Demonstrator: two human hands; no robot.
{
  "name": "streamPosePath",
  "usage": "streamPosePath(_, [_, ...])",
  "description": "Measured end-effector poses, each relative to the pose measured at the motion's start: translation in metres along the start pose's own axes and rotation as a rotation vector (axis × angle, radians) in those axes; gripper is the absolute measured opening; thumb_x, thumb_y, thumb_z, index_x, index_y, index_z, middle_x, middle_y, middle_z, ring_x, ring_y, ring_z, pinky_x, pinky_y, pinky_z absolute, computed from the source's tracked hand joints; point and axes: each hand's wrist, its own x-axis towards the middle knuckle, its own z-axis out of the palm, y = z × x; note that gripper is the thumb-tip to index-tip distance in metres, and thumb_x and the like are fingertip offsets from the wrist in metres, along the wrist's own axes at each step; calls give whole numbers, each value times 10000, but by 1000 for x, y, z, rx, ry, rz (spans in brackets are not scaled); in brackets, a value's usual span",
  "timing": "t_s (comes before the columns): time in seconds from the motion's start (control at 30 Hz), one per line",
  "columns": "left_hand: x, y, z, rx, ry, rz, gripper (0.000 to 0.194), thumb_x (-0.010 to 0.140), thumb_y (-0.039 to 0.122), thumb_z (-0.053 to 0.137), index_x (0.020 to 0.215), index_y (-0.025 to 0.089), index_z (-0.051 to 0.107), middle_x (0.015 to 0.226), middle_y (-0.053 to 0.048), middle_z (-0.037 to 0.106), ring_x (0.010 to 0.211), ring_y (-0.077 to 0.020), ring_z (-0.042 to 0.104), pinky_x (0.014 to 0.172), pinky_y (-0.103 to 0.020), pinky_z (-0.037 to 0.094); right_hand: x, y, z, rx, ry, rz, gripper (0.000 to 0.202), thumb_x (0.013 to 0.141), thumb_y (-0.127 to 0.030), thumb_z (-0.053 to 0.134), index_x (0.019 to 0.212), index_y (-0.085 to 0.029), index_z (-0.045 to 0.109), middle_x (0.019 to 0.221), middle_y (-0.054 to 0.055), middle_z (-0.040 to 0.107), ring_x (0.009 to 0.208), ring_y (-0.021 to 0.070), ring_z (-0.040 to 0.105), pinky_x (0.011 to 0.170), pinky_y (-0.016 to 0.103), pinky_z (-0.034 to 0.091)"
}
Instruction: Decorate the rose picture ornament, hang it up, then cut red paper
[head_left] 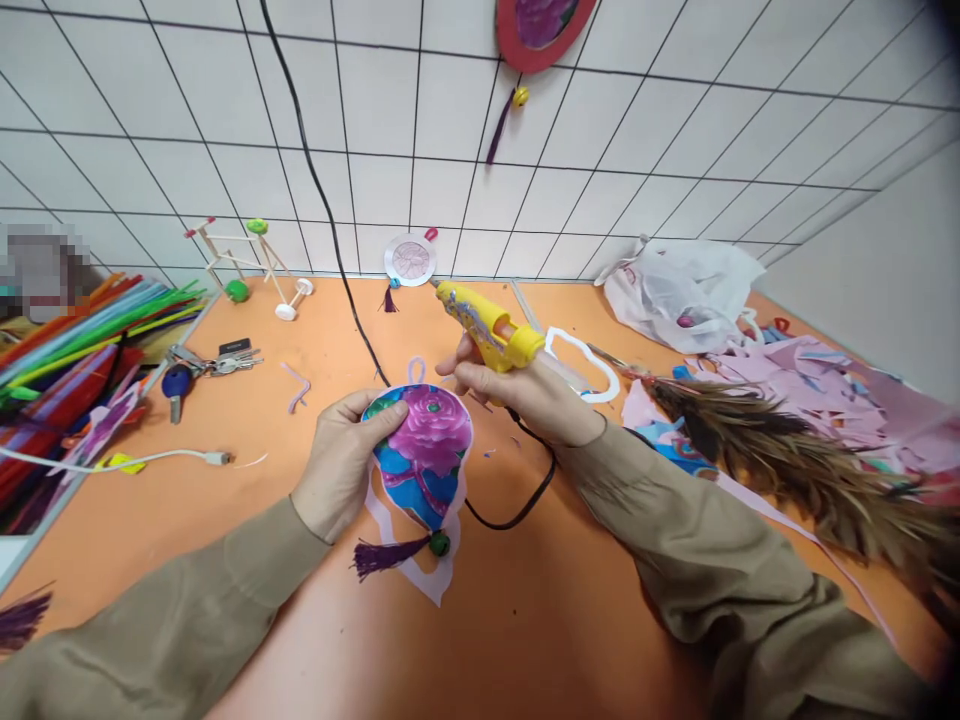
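So, the left hand pinches a bright flower piece above the orange table, thumb on top. At the piece's near end are a green bell and a purple tassel. The right hand grips a yellow glue gun, just past the piece. Farther out, keys lie on the left, and brown feathers and a white bag on the right

Head camera faces forward and down over tabletop.
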Motion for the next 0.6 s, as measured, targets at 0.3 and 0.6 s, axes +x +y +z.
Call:
streamPosePath(0.3, [-8,7,4,-26,-94,-58,280,578,275,863,786,136,738,675,-29,709,608,-149,637,619,-258,511,-6,3,13,33,8,36,252,696,-246,703,871,-236,522,737,-3,557,707,159,577,649,319,514])
streamPosePath(0.6, [-6,6,4,-128,-185,-148,291,648,374,824,736,111,736,661,-63,712,604,-174,640,665,-288,514,-7,-1,12,-30,25,-17,196,791,-362,642,905,-226,557,763,16,570,695,162,564,641,319,501])
